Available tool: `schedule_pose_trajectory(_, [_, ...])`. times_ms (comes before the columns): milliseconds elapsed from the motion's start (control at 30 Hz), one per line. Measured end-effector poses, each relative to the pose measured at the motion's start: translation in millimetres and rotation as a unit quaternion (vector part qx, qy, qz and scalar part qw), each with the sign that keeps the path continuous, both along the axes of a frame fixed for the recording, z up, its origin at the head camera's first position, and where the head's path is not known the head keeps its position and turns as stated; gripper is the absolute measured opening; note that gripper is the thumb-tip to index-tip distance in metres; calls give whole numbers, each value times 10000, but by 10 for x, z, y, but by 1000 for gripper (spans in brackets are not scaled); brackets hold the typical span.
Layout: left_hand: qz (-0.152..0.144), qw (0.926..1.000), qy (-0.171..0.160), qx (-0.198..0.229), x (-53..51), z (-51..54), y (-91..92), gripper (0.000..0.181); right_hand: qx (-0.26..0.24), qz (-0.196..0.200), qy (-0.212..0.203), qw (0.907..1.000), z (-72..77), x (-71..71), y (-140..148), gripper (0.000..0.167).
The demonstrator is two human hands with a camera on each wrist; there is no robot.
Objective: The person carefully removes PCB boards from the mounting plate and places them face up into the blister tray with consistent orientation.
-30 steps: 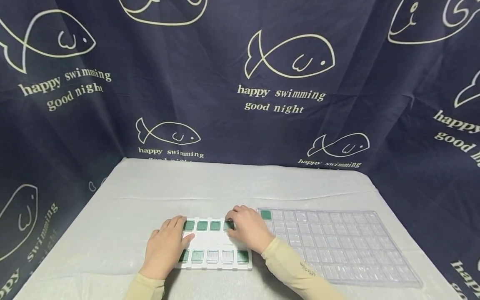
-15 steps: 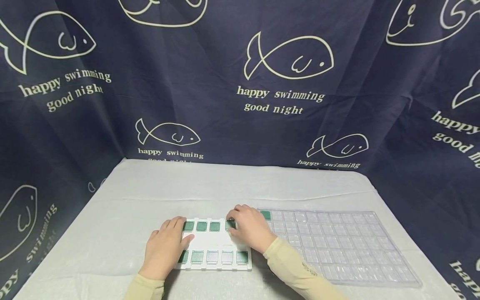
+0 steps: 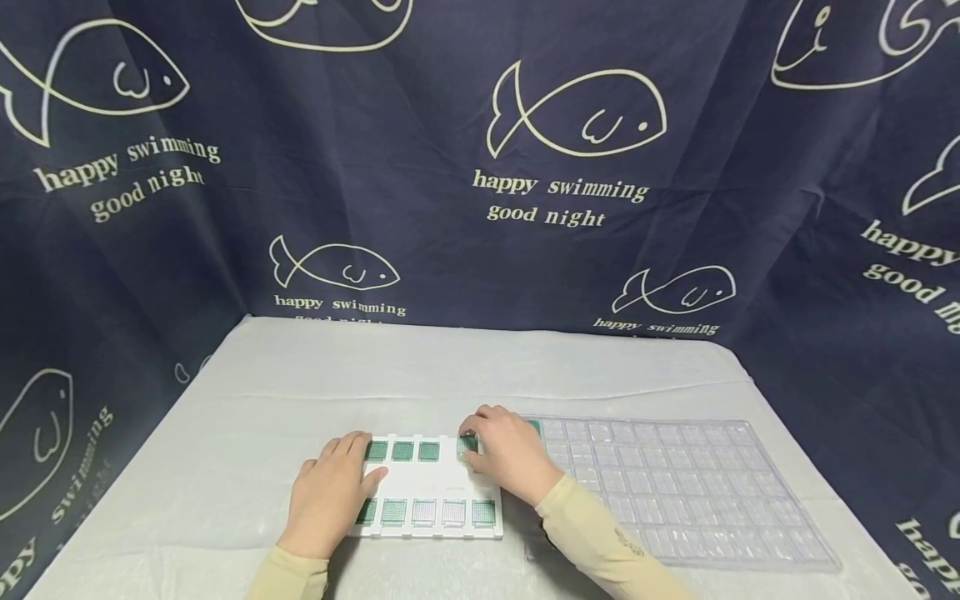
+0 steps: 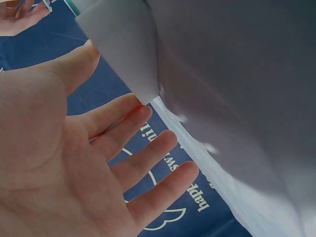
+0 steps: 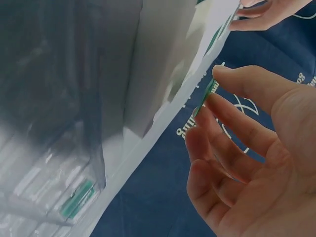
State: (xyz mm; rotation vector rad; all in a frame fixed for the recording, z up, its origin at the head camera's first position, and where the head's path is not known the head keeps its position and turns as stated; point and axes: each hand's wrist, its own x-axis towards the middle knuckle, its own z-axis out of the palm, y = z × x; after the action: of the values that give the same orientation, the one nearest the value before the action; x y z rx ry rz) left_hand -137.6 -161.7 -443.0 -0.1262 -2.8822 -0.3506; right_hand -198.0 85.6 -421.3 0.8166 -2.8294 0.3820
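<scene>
Head view: right hand pinches a green board, seemingly over white tray.

Holder left of tray, both on table, curtain behind

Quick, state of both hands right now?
Left hand: open, fingers fairly straight, touching the white tray.
Right hand: closed, thumb and fingers pinching a small green board.

My left sleeve and right sleeve are pale yellow and close-fitting, stopping short of my bare left hand and bare right hand. Small dark print, too blurred to read, marks the right sleeve.
</scene>
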Motion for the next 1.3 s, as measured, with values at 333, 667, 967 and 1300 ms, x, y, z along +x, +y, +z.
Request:
schedule_pose_trajectory(333, [-5, 10000, 68, -17, -7, -20, -6, 54, -128, -148, 128, 9997, 43, 14, 150, 26])
schedule_pose_trajectory(667, [-4, 9999, 153, -29, 1, -34, -5, 55, -229, -397, 281, 9986, 95, 48, 382, 23])
schedule_pose_trajectory(967, [-6, 9998, 179, -99, -7, -24, -3, 55, -211, -636, 241, 9975, 56, 45, 601, 28])
schedule_pose_trajectory(1300, [-8, 9997, 196, -129, -5, -16, 7, 54, -156, -863, 9, 9961, -18, 33, 745, 26])
